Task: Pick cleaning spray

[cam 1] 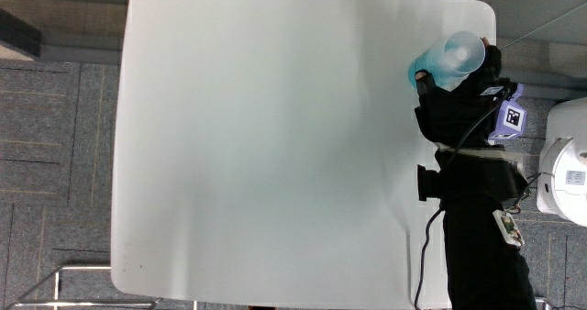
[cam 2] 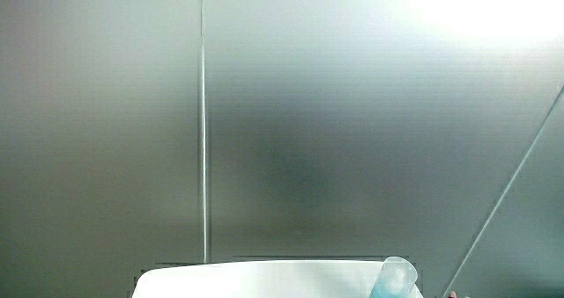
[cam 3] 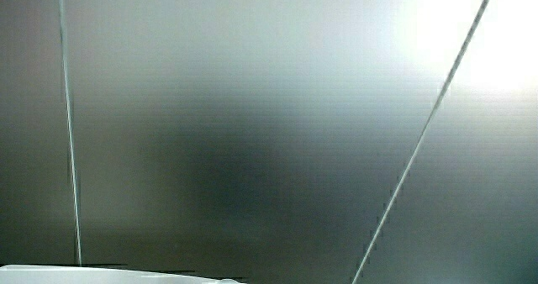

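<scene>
The cleaning spray (cam 1: 451, 59) is a pale blue translucent container standing near a corner of the white table (cam 1: 275, 145), close to its edge. The hand (cam 1: 459, 94) in its black glove is against the container on the side nearer the person, with its fingers curled around the body. The patterned cube (cam 1: 510, 118) sits on the back of the hand, and the black forearm (cam 1: 481, 237) runs along the table's edge toward the person. In a side view the container's upper part (cam 2: 394, 280) rises above a strip of the table (cam 2: 264, 280); both side views are mostly pale wall.
A white rounded appliance (cam 1: 569, 177) stands off the table beside the forearm. A cable (cam 1: 424, 250) hangs from the forearm over the table's edge. Grey carpet (cam 1: 55, 163) surrounds the table.
</scene>
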`<state>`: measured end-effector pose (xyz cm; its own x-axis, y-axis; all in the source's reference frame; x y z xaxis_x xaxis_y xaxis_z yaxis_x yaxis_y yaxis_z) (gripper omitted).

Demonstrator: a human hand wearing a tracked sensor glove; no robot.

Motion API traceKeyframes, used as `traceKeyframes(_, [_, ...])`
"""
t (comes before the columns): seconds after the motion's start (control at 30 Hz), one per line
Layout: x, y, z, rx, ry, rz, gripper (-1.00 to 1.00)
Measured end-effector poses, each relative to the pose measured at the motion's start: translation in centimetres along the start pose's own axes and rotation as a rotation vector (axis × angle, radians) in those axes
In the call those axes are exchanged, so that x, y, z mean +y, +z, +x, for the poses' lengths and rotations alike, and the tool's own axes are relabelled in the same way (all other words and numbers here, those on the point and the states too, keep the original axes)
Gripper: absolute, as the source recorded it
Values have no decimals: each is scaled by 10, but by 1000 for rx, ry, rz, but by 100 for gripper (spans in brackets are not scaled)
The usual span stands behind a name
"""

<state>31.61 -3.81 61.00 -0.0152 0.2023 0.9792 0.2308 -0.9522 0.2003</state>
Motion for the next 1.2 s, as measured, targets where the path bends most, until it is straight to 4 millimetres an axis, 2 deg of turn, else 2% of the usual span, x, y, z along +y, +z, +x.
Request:
traceKeyframes(0.13, [0,-1,-5,5,37,26,54])
traceKeyframes(0.17, [2,2,-1,-13,32,31,58])
traceKeyframes(0.3, [-3,-1,-6,25,34,53,75])
traceKeyframes(0.4, [-3,3,-3,23,48,66,88])
traceKeyframes(0.47, [-4,0,-9,31,50,63,96])
traceKeyframes(0.5, [-2,4,-3,16,47,66,100])
traceKeyframes(0.57, [-4,1,-8,33,49,71,100])
traceKeyframes(0.67, [-1,7,1,26,53,78,100])
traceKeyframes(0.77, [-4,7,-6,38,43,81,100])
traceKeyframes(0.8, [-3,10,-1,28,43,91,100])
traceKeyframes(0.83, [-5,8,-7,37,46,89,100])
traceKeyframes(1.0, [-7,15,-1,37,32,111,100])
traceKeyframes(1.03, [-5,19,5,28,25,121,100])
traceKeyframes(1.2, [-7,16,-2,39,33,117,100])
